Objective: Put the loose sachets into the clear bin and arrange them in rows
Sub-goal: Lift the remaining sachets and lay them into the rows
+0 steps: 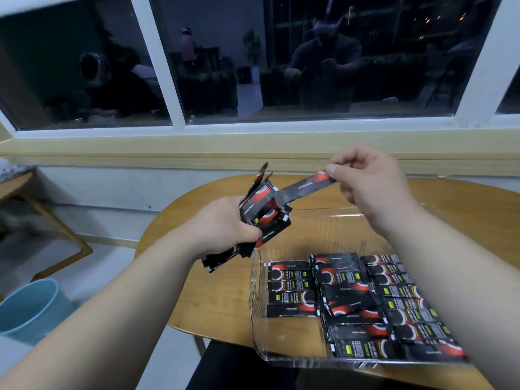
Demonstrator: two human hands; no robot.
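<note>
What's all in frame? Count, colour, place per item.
bin: one, clear, on table
rowed sachets: many, black-red, in bin, three columns
bundle: one, black-red sachets, in left hand, over table
sachet: one, black-red, between bundle and right hand
table: one, wood, under bin
bucket: one, blue, floor, lower left
window: one, white frame, behind table
left hand: one, grips bundle
right hand: one, pinches sachet

Pretty dim indoor light, flat and cool, no hard shadows anywhere. The dark window (309, 66) works like a mirror and reflects the room. The wide-angle lens bends the edges a lot. The clear bin (254, 291) walls catch faint glare, and detail is soft and a bit smeary.
</note>
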